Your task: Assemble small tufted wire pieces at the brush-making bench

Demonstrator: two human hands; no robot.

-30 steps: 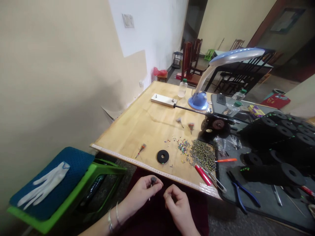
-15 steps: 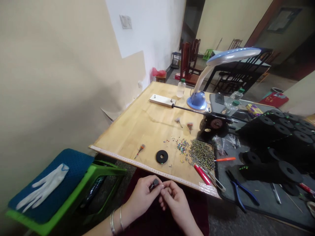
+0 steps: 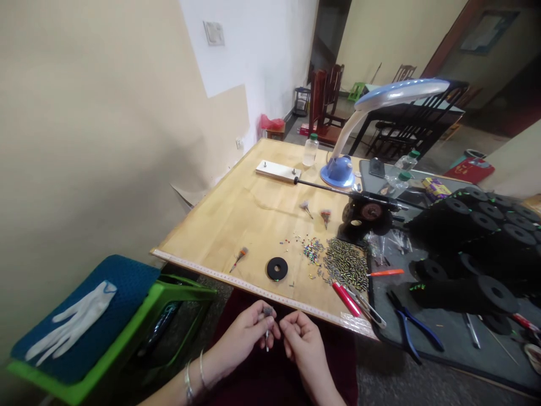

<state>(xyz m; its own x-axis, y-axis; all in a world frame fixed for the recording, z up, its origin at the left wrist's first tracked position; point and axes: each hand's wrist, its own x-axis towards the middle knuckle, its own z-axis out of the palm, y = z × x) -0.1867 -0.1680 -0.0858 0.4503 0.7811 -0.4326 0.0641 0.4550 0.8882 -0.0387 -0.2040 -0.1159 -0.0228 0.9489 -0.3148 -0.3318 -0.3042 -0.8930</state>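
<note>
Below the table's near edge, my left hand (image 3: 247,332) is closed in a pinch on a small grey tufted piece with a thin pin (image 3: 267,321). Two bracelets ring that wrist. My right hand (image 3: 303,341) is curled shut right beside it, fingertips close to the piece; what it holds, if anything, is too small to see. Both hands hover over a dark red cloth on my lap (image 3: 270,372). On the wooden table (image 3: 236,220) lie a heap of small beads (image 3: 344,265), a black disc (image 3: 277,268) and a finished tuft (image 3: 240,257).
A blue desk lamp (image 3: 350,141), a wooden jig with pegs (image 3: 278,171), a winding device (image 3: 367,217), black spools (image 3: 477,242), blue pliers (image 3: 409,327) and red scissors (image 3: 355,301) fill the right side. A white glove (image 3: 71,327) lies on a green stool (image 3: 105,321) at left.
My right hand came in from the right to meet the left, then eased slightly apart. The grey piece in my left fingers turned so its pin hangs down.
</note>
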